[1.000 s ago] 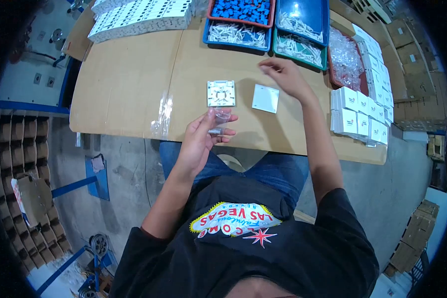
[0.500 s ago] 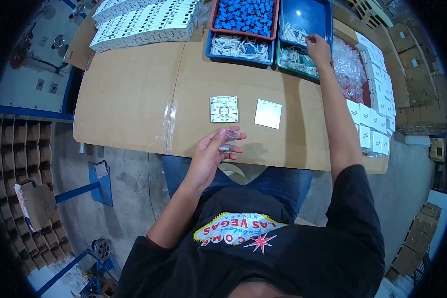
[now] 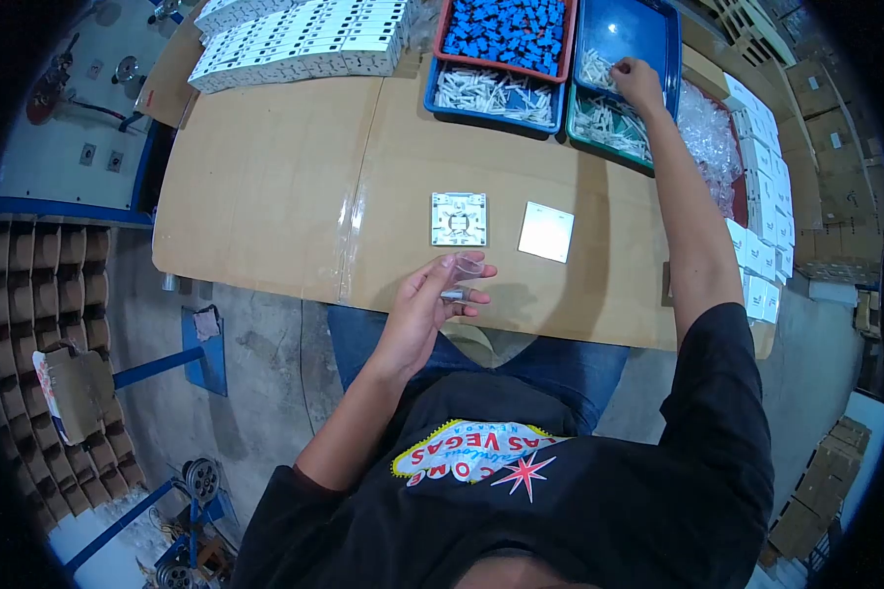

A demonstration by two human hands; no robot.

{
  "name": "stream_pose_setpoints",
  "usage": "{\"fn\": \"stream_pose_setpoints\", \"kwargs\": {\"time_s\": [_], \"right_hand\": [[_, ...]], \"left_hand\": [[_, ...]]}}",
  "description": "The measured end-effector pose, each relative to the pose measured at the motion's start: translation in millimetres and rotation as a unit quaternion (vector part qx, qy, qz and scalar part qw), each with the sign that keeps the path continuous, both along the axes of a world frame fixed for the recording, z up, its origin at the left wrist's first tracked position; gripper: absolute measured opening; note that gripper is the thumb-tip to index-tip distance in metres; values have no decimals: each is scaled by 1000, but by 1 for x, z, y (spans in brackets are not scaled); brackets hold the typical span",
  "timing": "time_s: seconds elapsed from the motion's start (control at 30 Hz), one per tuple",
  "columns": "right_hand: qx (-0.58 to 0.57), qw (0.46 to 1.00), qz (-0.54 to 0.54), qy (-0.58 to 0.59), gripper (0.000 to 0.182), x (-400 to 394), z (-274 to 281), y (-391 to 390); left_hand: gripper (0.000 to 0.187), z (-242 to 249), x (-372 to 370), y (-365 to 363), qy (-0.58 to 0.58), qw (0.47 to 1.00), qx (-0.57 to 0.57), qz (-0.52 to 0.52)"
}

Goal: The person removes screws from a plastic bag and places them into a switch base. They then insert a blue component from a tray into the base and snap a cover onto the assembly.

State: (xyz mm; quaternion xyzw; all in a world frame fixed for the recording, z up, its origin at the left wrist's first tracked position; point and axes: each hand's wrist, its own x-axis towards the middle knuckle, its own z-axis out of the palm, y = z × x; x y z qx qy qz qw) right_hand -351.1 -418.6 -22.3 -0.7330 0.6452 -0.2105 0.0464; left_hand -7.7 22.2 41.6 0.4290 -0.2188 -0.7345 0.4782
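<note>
My left hand (image 3: 424, 309) is at the table's near edge, its fingers curled round a small clear plastic piece (image 3: 469, 266) whose exact kind I cannot make out. Just beyond it lies a white square frame (image 3: 459, 219) with moulded details. To the right of that frame rests a plain pale square plate (image 3: 546, 233). My right hand (image 3: 638, 84) reaches far forward over the upper-right blue tray (image 3: 629, 34), fingertips pinched together beside small white plastic pieces (image 3: 597, 71). Whatever sits between those fingertips is too small to tell.
A red tray (image 3: 566, 61) of blue parts (image 3: 506, 39) stands behind a blue tray of white wall plugs (image 3: 491, 95). A green tray (image 3: 609, 149) holds small bags. Clear plastic packaging (image 3: 707, 147) and white boxes (image 3: 756, 260) line the right; stacked white units (image 3: 300, 49) stand back left.
The whole view has shifted slightly, moving the table and trays right in the picture. My right hand stays at the blue tray, and my left still holds the clear piece.
</note>
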Motion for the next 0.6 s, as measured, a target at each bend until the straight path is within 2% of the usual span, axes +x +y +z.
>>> {"fn": "stream_pose_setpoints", "kwargs": {"time_s": [0.03,0.07,0.13,0.17,0.2,0.27,0.33,0.47,0.53,0.6], "right_hand": [[-22,998,11,-59,33,-4,1,-1],[-20,998,13,-57,33,-8,1,-1],[-111,985,-28,-133,37,-13,6,2],[-30,967,-29,-250,35,-16,9,4],[-25,968,-26,-248,35,-11,17,15],[35,890,41,-452,31,15,37,60],[105,847,93,-512,28,49,62,123],[195,790,184,-552,27,110,85,252],[235,756,183,-583,25,135,92,302],[257,748,177,-586,24,146,97,328]], "left_hand": [[48,-1,1,0,2,1000,2,1],[48,-2,1,-1,9,1000,-1,7],[49,-2,2,-3,18,1000,-1,13],[50,-1,3,-5,14,1000,-4,13],[50,0,3,-6,10,1000,-6,15],[51,2,4,-8,16,1000,-4,27],[51,4,5,-10,34,999,-23,27],[51,7,7,-14,44,998,-30,28],[51,10,5,-14,44,998,-27,32],[51,12,5,-12,42,998,-24,30]]}}
